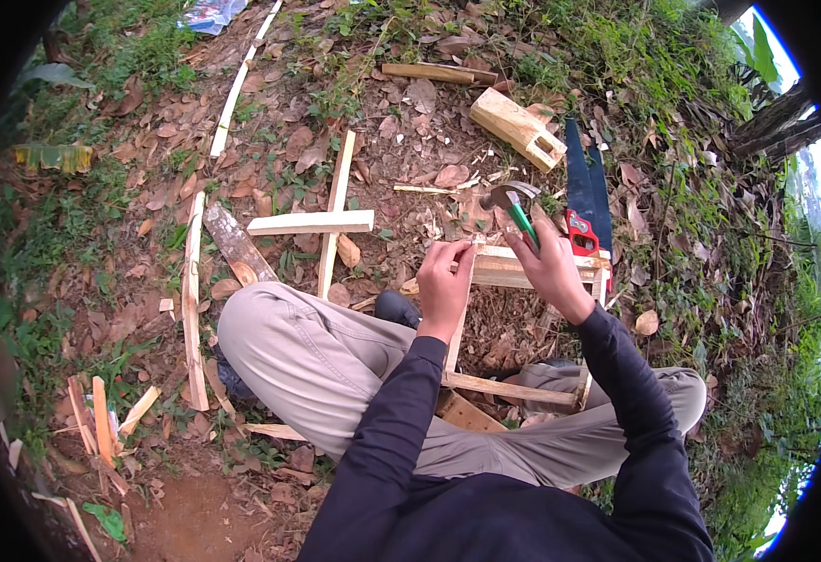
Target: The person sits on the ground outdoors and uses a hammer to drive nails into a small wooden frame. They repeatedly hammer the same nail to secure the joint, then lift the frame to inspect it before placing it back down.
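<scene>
A hammer (pixel 519 215) with a metal claw head and a green handle is in my right hand (pixel 555 270), its fingers wrapped round the handle. The hammer head is raised beyond the far rail of a rectangular wooden frame (pixel 513 388). My left hand (pixel 447 286) is closed at the frame's far left corner, thumb and fingertips pinched together. Whatever is between those fingertips is too small to make out. The frame stands between my bent legs, and my hands and forearms hide parts of its far and left sides.
A handsaw (pixel 584 187) with a red handle lies just past the frame on the right, near a slotted wood block (pixel 519 128). Two crossed wooden strips (pixel 311 223) lie at left centre. Long strips (pixel 192 300) and split offcuts (pixel 103 417) lie farther left on leafy ground.
</scene>
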Demonstrator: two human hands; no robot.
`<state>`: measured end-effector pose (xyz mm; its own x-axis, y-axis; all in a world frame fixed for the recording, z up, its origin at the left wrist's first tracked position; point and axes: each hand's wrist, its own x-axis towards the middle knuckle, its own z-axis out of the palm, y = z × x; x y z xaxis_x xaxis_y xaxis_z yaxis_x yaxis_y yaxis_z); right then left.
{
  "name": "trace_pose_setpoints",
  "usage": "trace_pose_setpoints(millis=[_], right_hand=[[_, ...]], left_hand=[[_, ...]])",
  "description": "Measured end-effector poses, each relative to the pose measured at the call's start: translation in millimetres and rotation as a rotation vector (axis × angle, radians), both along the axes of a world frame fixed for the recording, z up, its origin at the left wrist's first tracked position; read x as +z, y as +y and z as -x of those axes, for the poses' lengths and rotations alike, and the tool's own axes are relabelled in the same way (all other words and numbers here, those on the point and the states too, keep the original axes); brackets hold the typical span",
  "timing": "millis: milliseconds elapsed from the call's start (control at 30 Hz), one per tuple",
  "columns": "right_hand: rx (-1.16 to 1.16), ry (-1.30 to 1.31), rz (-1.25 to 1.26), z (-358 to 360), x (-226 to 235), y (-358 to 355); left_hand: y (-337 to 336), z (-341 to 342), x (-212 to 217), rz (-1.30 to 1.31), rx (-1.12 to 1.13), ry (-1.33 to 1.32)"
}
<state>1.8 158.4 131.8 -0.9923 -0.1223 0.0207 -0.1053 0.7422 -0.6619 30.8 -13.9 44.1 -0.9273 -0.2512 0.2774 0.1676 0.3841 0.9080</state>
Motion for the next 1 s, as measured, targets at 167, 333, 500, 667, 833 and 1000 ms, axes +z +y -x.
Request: trace_pose_setpoints(millis=[167,333,500,667,833,1000], right_hand=[[-0.069,-0.073,0.178,-15,-54,-23],[-0.123,-0.073,0.199,-27,-69,-32],[-0.196,0.046,0.044,-28,-58,-20],[-0.174,0.199,0.029,-22,-57,-3],[-0.183,0.038,0.026,-22,-72,10],[-0.234,0.099,0.073,-21,-77,7]], left_hand=[[-1,3,-7,-0.021,-0.018,0.013],[-2,1,-3,-0.041,-0.038,-0.021],[2,1,-1,-0.080,-0.022,-0.122],[6,-4,-15,0.005,0.069,-0.277],[-1,1,-4,-0.666,-0.108,-0.752],[-5,1,-7,-0.845,-0.165,-0.863]])
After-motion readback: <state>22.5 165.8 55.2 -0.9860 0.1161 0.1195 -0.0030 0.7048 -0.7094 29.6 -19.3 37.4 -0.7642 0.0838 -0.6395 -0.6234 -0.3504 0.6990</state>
